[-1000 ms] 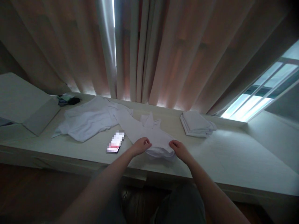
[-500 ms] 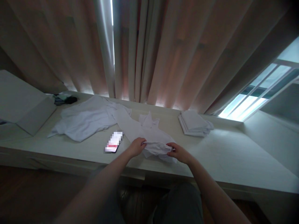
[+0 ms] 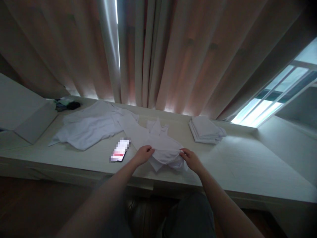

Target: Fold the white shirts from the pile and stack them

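A white garment (image 3: 158,140), probably a shirt with a collar at its far end, lies spread on the pale ledge in front of me. My left hand (image 3: 145,154) pinches its near part on the left. My right hand (image 3: 190,158) pinches it on the right, so an edge of cloth is stretched between the two hands. Below that edge the fabric hangs in loose folds toward the ledge's front. One sleeve reaches to the upper left and meets another white garment (image 3: 86,127), which lies crumpled there.
A phone (image 3: 120,150) with a lit, blurred screen lies left of my hands. Folded white clothes (image 3: 205,129) are stacked at the back right. Dark cloth items (image 3: 66,104) and a white box-like object (image 3: 24,109) are at the far left. Curtains (image 3: 193,66) hang behind the ledge (image 3: 237,165).
My right hand has shifted slightly up and regripped the cloth. The edge between my hands is now straighter, and the fabric below it is flatter.
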A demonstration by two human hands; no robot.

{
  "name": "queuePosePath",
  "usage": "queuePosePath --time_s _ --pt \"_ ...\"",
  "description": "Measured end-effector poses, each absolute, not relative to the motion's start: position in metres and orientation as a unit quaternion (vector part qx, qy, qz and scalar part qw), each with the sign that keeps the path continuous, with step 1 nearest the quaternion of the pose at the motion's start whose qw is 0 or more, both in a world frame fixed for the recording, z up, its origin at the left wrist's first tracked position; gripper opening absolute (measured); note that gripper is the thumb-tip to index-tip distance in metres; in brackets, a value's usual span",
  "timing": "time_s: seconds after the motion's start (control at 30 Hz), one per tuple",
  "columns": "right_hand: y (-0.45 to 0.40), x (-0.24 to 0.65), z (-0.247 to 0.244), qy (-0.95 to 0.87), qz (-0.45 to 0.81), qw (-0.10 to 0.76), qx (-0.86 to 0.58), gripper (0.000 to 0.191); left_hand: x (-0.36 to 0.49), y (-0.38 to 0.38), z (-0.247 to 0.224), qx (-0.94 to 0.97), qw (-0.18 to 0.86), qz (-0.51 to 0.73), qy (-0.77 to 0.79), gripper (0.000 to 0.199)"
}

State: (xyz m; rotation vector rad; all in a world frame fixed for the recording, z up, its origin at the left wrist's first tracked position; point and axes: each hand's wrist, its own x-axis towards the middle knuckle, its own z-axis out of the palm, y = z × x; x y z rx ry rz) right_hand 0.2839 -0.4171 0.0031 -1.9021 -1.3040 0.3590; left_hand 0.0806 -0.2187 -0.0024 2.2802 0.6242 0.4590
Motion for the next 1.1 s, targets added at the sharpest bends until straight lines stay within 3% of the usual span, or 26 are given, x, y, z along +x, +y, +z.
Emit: queuePosePath --time_s 0.2,0.3,0.37,0.47,0.63,0.87,1.1 --pt "-0.411 0.28 0.006 -0.457 0.097 0.451 -0.76 0.033 0.077 -0.227 0.007 0.854 0.453 0.184 0.176 0.03" --pt "-0.409 0.283 0.008 -0.439 0.073 0.456 -0.771 0.032 0.074 -0.232 0.007 0.849 0.487 0.148 0.143 0.052" --pt "-0.409 0.284 0.009 -0.442 0.065 0.449 -0.774 0.032 0.073 -0.235 0.006 0.865 0.467 0.13 0.127 0.047" --pt "-0.409 0.284 0.01 -0.454 0.048 0.427 -0.781 0.032 0.075 -0.235 0.006 0.896 0.404 0.123 0.136 0.022" --pt "-0.404 0.286 0.019 -0.449 0.019 0.405 -0.796 0.029 0.086 -0.228 0.025 0.912 0.315 0.181 0.19 0.02" --pt "-0.394 0.308 0.092 -0.519 0.06 0.42 -0.742 0.028 0.11 -0.212 0.106 0.925 0.2 0.237 0.218 0.025" --pt "-0.399 0.32 0.197 -0.511 -0.106 0.35 -0.778 0.027 0.119 -0.206 0.206 0.93 0.103 0.298 0.191 0.034"
